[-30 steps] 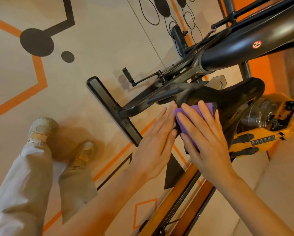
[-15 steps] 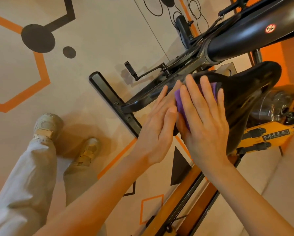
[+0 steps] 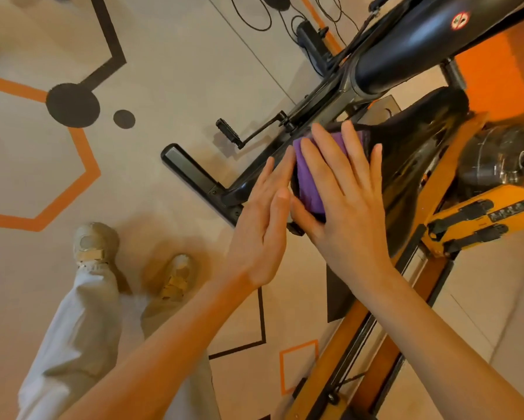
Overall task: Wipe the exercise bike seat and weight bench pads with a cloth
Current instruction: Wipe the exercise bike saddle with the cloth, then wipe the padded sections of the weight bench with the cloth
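Beyond the hands the black bike frame (image 3: pixel 406 53) slants up and away, with a pedal (image 3: pixel 228 132) sticking out on its crank and a flat black foot bar (image 3: pixel 194 177) lying on the pale floor (image 3: pixel 169 71), which is painted with orange and dark lines and dots. Just right of the hands sits an orange-yellow machine (image 3: pixel 482 219) with black straps; its clear drum looks like a water tank, though it is hard to tell. Below the left wrist stand two tan shoes (image 3: pixel 95 244) and light trouser legs.

The right hand (image 3: pixel 345 201) lies flat with fingers spread, pressing a folded purple cloth (image 3: pixel 307 177) onto the near end of the seat (image 3: pixel 415 150). The left hand (image 3: pixel 263 225) is open, fingers straight and together, resting against the seat's edge right beside the cloth. The cloth looks soft and matte; the seat is smooth, glossy and black, widening away from the fingertips.
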`<action>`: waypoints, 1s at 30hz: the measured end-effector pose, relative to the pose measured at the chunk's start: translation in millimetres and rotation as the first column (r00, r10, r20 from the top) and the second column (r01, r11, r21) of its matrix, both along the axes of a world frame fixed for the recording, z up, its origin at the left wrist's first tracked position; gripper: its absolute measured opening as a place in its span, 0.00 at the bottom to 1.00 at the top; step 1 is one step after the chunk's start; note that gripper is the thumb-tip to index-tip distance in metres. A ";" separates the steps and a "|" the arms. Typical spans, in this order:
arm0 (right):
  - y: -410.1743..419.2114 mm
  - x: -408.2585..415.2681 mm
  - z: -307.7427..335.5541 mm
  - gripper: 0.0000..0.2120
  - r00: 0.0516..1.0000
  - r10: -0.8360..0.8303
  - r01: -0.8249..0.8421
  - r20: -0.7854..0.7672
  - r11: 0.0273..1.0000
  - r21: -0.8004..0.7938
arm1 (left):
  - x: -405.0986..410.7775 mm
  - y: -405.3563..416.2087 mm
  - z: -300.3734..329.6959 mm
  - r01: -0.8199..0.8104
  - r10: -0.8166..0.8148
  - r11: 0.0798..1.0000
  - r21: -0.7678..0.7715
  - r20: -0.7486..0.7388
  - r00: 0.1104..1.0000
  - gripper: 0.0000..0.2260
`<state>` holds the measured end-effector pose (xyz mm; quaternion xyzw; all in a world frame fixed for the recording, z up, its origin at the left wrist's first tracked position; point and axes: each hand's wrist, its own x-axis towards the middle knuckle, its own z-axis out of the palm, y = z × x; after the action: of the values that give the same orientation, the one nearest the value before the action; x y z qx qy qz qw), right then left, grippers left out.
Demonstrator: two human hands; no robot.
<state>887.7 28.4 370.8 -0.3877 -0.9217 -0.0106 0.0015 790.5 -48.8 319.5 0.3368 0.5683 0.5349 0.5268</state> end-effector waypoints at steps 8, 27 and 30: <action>-36.7 24.1 11.3 0.29 0.985 -0.083 0.052 -0.151 0.979 -0.199 | -34.9 -5.2 13.8 0.184 -0.213 0.975 -0.126 -0.283 0.935 0.22; -75.0 -141.3 58.5 0.20 0.887 -0.460 0.374 0.047 0.655 -0.657 | -301.2 -50.9 88.7 0.308 -0.774 0.625 -0.717 -0.520 0.362 0.17; -77.7 -148.8 56.0 0.16 0.858 -0.511 0.407 0.048 0.621 -0.670 | -338.3 -54.1 91.0 0.281 -0.789 0.602 -0.748 -0.501 0.357 0.17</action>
<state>738.9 -49.3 426.8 -0.5850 -0.7313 0.3436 -0.0701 452.2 -102.9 410.4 0.5488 0.7112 -0.0800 0.4320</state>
